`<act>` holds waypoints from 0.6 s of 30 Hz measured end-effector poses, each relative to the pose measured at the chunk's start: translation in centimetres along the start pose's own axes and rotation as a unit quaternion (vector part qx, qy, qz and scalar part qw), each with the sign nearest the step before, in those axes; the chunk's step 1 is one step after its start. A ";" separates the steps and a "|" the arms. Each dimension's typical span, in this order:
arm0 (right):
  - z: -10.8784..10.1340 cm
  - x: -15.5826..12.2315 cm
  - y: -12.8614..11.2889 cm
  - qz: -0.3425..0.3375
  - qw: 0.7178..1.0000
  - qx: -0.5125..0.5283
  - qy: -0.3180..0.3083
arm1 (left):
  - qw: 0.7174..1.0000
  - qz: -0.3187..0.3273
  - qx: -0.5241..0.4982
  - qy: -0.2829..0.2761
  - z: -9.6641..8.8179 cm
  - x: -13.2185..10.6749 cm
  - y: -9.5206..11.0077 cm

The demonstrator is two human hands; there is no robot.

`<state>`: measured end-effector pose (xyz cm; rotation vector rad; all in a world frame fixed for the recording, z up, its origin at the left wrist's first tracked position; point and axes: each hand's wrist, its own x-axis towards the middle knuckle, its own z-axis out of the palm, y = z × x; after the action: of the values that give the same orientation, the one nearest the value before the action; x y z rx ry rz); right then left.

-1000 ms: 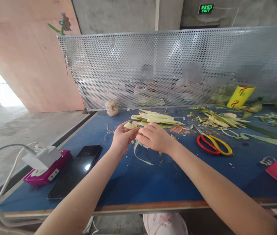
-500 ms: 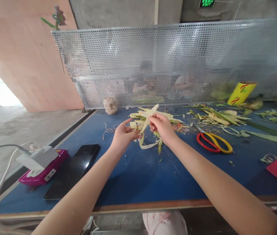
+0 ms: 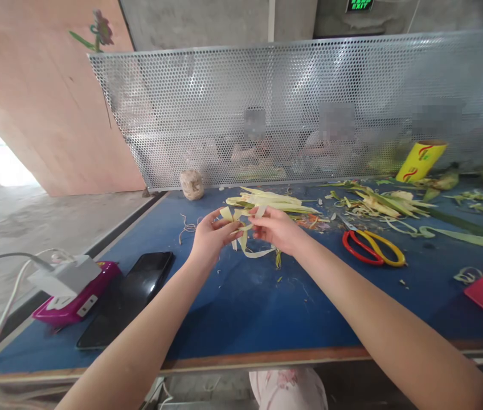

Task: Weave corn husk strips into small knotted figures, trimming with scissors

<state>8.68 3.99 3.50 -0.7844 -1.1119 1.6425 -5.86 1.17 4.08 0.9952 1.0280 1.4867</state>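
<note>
Pale strips of corn husk (image 3: 245,228) run between my two hands above the blue table. My left hand (image 3: 213,232) pinches the folded strips at their left side, with a short loop standing up over the fingers. On the right, my right hand (image 3: 276,228) is closed on another part of the strips, its fingertips a little apart from the left ones. One long strip curls down below the hands. Just behind lies a pile of husks (image 3: 267,198). A small green-yellow scrap (image 3: 278,259) rests beneath my right hand.
Scissors (image 3: 372,247) with red and yellow handles lie to the right, near more husks (image 3: 391,202) and a yellow roll (image 3: 421,161). At left are a black phone (image 3: 134,290) and a magenta power strip (image 3: 74,299). A perforated metal screen (image 3: 224,114) borders the back; people sit behind it.
The broad strip that stood up from my right hand has come down between the hands. My right hand has lowered slightly; my left hand has shifted a little left.
</note>
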 end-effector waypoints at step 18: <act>0.2 -1.1 -0.5 -0.250 0.928 -0.217 -0.169 | 0.995 0.028 -0.079 0.048 -0.4 0.2 0.2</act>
<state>9.08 2.97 4.02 -0.4294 -1.7947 1.1277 -6.30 1.32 4.17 0.8547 0.9405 1.6488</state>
